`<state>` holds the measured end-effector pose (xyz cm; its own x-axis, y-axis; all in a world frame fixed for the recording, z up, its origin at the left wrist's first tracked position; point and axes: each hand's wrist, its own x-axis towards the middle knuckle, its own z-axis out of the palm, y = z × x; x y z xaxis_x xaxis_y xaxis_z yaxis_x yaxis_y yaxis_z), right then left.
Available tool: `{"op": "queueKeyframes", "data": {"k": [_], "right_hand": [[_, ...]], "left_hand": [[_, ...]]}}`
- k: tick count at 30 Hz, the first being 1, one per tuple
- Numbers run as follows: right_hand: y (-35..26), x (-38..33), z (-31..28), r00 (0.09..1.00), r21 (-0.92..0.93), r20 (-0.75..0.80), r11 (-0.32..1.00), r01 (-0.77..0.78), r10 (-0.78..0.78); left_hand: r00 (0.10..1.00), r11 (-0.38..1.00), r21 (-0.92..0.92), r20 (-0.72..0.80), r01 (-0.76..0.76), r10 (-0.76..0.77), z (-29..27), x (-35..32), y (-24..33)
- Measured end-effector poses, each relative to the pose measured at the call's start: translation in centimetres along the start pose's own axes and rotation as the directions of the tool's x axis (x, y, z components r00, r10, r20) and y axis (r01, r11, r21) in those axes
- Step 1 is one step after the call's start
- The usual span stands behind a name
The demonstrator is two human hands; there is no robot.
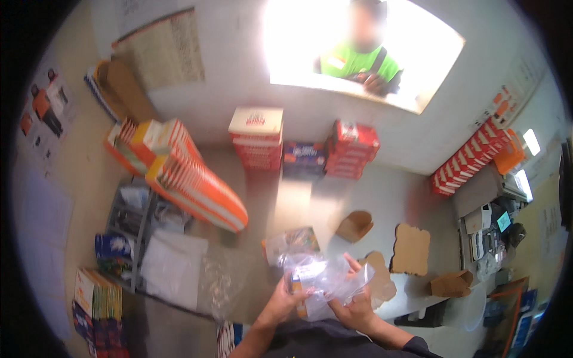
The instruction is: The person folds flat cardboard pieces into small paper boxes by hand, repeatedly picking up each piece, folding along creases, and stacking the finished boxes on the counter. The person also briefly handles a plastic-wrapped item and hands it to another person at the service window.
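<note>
Near the front edge of the table, a clear plastic bag [334,280] is stretched between my two hands. My left hand [285,298] pinches its left side, where a small box with blue and yellow parts shows through the glossy film. On the other side, my right hand [356,307] grips the bag's edge with thumb and fingers. Glare hides how far the box sits inside. Just beyond lies a colourful package [304,240] partly under clear film. Brown cardboard pieces [379,280] lie to the right of my right hand.
Red-and-white box stacks [256,149] line the wall. Long orange-and-white stacks [206,200] lean at left, near a grey compartment rack [143,232] and white bags [173,268]. A folded brown carton [355,227] stands beyond my hands. Someone in a green vest [358,62] is at the window.
</note>
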<state>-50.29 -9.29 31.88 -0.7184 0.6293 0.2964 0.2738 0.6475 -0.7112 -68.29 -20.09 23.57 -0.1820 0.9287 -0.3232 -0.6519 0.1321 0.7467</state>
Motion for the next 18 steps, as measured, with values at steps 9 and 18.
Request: {"op": "queueKeyframes", "data": {"k": [9, 18], "right_hand": [[-1.3, 1.8, -3.5, 0.99, 0.084, -0.131, 0.994, 0.07, -0.059], [-3.7, 2.9, -7.8, 0.996, 0.237, -0.09, 0.97, 0.046, -0.025]], "left_hand": [[0.944, 0.966, -0.181, 0.305, 0.187, -0.125, -1.7, 2.4, -3.5], [0.84, 0.959, -0.233, 0.543, 0.16, -0.008, 2.2, 5.9, -4.7]]}}
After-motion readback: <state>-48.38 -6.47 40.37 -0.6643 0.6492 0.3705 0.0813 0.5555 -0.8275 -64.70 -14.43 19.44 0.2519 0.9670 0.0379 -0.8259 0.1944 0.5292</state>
